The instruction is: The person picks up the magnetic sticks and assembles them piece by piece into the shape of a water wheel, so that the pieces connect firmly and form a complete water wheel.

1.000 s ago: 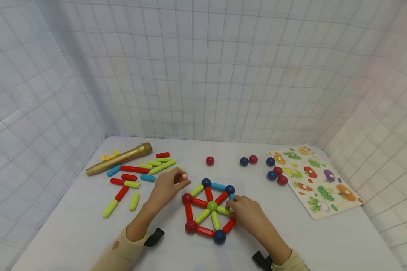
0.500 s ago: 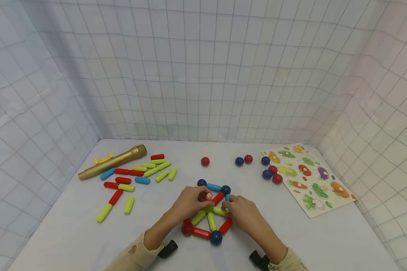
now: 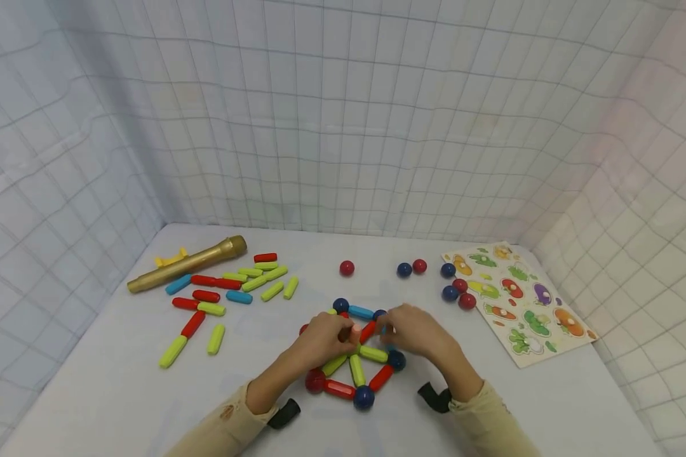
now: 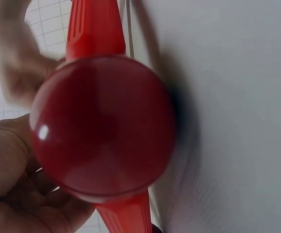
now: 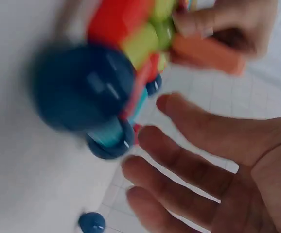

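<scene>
The left hand [image 3: 322, 341] pinches an orange stick [image 3: 356, 334] just beside the green ball [image 5: 165, 33] in the wheel's [image 3: 357, 369] middle. The right hand [image 3: 416, 329], fingers loosely spread, is at two o'clock from this ball.

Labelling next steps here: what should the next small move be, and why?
Probably have the left hand settle the orange stick onto the green ball: it pinches the stick right by that ball, but the views don't settle whether they touch. The right hand holds nothing.

Left grip [image 3: 322, 337] in a pinch, right grip [image 3: 415, 330] loose-fingered
</scene>
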`<state>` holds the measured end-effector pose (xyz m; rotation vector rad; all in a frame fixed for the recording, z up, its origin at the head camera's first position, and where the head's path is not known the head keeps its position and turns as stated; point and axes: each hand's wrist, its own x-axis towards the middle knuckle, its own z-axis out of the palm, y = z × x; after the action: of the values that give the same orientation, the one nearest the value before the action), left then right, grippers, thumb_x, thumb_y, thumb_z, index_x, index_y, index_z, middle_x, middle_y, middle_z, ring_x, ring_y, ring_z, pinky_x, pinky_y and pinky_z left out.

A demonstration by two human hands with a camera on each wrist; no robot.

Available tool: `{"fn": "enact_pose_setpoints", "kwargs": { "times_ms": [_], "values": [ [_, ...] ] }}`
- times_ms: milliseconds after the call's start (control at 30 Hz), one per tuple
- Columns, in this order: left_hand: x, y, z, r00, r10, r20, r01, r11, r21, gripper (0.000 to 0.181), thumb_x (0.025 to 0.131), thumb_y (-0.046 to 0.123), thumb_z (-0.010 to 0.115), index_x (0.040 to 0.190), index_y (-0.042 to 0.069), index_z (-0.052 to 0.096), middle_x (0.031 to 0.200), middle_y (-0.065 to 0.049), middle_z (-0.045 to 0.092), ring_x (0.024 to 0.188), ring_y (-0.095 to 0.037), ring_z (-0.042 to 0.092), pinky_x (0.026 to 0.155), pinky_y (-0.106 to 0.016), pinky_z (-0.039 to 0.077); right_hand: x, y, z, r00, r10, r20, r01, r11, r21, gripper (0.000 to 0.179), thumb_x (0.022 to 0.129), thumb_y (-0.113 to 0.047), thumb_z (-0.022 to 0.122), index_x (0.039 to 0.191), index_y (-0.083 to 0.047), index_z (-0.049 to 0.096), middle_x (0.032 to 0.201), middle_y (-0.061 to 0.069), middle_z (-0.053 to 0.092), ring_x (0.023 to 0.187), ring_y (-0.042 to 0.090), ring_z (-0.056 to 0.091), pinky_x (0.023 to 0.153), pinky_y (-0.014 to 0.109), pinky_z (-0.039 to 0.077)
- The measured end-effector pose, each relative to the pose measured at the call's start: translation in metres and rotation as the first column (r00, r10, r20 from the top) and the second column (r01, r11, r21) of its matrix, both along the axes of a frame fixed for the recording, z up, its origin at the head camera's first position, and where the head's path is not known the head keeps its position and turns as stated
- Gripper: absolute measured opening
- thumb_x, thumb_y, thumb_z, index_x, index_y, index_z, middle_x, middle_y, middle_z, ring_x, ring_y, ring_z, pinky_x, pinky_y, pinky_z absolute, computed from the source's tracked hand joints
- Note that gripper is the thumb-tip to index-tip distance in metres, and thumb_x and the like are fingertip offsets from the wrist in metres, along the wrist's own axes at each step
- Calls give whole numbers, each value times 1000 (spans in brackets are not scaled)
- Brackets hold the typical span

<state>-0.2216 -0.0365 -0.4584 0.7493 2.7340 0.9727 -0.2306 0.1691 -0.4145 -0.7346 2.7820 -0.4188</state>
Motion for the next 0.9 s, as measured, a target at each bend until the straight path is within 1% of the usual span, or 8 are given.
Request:
{"fn": "enact_pose_setpoints", "kwargs": {
  "times_ms": [67, 167, 267, 400, 467, 567, 733, 900],
  "values": [
    [-1, 2, 0, 1000, 8, 4, -8, 1000, 4, 12, 82, 21, 78, 83, 12, 70, 72, 6, 64, 70, -8, 54, 65, -21, 45, -22, -5, 11, 1000, -19, -17, 18, 1000, -15, 14, 86, -11, 72, 99, -12, 74, 83, -2, 69, 73, 12, 56, 68, 28, 49],
    [-1, 4, 0, 1000, 15, 23, -15, 1000, 18, 14, 82, 23, 78, 88, 12, 72, 79, 5, 70, 75, -7, 59, 71, -22, 48, -57, -15, 17, 994, -24, -107, 23, 1000, -8, 18, 87, -10, 71, 104, -8, 72, 90, 6, 69, 80, 18, 60, 71, 32, 52],
    [1, 5, -2, 999, 9, 42, -11, 999, 37, 14, 82, 24, 78, 88, 12, 72, 82, 5, 73, 77, -6, 62, 73, -22, 49, -84, -29, 10, 985, -17, -172, 18, 1000, 3, 24, 86, -10, 71, 110, -8, 70, 104, 13, 67, 91, 24, 62, 77, 36, 53],
    [4, 4, -3, 999, 8, 47, -11, 998, 63, 12, 81, 22, 78, 82, 13, 69, 78, 5, 72, 73, -4, 60, 68, -19, 47, -106, -47, -3, 983, -31, -180, 34, 999, 12, 32, 86, -11, 72, 118, -11, 68, 123, 15, 61, 107, 30, 62, 89, 43, 53],
    [5, 4, -4, 999, 11, 45, -14, 998, 69, 13, 81, 21, 78, 81, 14, 68, 77, 6, 71, 72, -2, 59, 67, -18, 47, -113, -55, -9, 984, -36, -173, 42, 999, 29, 35, 86, -10, 71, 121, -12, 67, 132, 15, 58, 118, 32, 59, 99, 46, 50],
    [7, 6, -4, 999, 13, 43, -16, 998, 65, 13, 80, 21, 78, 82, 14, 67, 78, 7, 70, 72, -1, 58, 67, -17, 47, -120, -59, -16, 986, -15, -164, 27, 997, 74, 35, 87, -8, 70, 122, -12, 67, 133, 13, 60, 123, 31, 56, 104, 45, 46],
    [9, 8, -4, 999, 8, 33, -10, 999, 50, 13, 80, 19, 78, 83, 14, 67, 79, 6, 71, 72, -1, 59, 68, -17, 48, -123, -61, -24, 992, -2, -127, 14, 996, 90, 30, 86, -6, 71, 116, -11, 69, 118, 10, 68, 110, 28, 60, 97, 42, 49],
    [6, -3, 1, 1000, 15, 11, -15, 999, 35, 15, 80, 21, 79, 85, 13, 67, 81, 4, 72, 75, -3, 61, 69, -18, 49, -111, -68, -18, 990, 42, -137, -38, 999, 30, 28, 84, -5, 74, 111, -9, 71, 112, 10, 69, 105, 27, 61, 92, 41, 51]
  ]
}}
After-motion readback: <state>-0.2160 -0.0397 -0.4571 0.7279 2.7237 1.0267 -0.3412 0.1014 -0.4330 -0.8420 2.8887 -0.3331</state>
